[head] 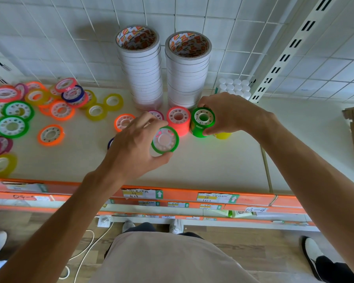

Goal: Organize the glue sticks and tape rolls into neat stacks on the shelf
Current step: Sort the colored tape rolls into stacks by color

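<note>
While right hand (231,113) hides yellow roll (223,136) (mostly), left hand (135,146) grips green roll (165,140).

Shop indicated: price labels (142,194) fixed along orange shelf edge (49,187); slotted upright (290,50) seen above it.

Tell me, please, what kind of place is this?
Probably a stationery shop: a display shelf with price labels on its orange front rail, tall white tape stacks and many coloured tape rolls.
</note>
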`<state>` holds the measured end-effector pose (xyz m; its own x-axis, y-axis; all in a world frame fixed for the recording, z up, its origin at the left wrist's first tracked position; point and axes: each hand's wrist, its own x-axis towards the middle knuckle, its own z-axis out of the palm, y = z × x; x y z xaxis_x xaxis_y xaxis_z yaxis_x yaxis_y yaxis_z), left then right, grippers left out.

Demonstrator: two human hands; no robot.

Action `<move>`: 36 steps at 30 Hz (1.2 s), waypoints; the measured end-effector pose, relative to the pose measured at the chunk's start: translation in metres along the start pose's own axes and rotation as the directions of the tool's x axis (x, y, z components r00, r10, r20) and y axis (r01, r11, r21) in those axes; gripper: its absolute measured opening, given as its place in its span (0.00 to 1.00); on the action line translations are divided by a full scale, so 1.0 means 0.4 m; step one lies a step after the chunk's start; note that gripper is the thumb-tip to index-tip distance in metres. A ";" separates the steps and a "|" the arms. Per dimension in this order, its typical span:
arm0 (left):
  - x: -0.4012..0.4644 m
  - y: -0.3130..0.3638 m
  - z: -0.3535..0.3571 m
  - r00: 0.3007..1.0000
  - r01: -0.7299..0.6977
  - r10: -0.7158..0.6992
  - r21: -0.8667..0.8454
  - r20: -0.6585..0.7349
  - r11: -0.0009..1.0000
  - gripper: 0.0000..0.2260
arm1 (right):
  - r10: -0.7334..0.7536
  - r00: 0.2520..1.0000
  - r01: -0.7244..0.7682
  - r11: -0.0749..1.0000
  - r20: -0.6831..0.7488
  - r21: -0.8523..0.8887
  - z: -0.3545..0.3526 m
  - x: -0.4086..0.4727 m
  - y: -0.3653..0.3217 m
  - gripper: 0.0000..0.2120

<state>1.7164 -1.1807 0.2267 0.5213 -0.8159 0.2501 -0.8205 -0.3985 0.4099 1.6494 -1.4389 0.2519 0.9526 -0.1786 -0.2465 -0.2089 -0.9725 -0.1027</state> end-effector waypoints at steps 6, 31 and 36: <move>0.005 0.003 0.001 1.000 -0.004 0.004 0.002 0.003 1.000 0.27 | -0.004 1.000 0.004 1.000 0.005 -0.017 0.002 0.005 0.004 0.34; 0.069 0.066 -0.027 0.990 -0.143 0.143 -0.102 -0.004 0.984 0.25 | -0.315 0.867 0.392 0.909 -0.386 0.141 0.022 -0.158 -0.084 0.17; 0.074 0.073 -0.017 0.986 -0.167 0.168 -0.089 0.013 0.982 0.25 | -0.310 0.876 0.388 0.908 -0.371 0.158 0.032 -0.152 -0.076 0.16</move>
<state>1.7095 -1.2135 0.2521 0.3725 -0.8769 0.3039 -0.8717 -0.2183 0.4388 1.5950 -1.3966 0.2576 0.9808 0.0893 0.1735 0.1449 -0.9289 -0.3408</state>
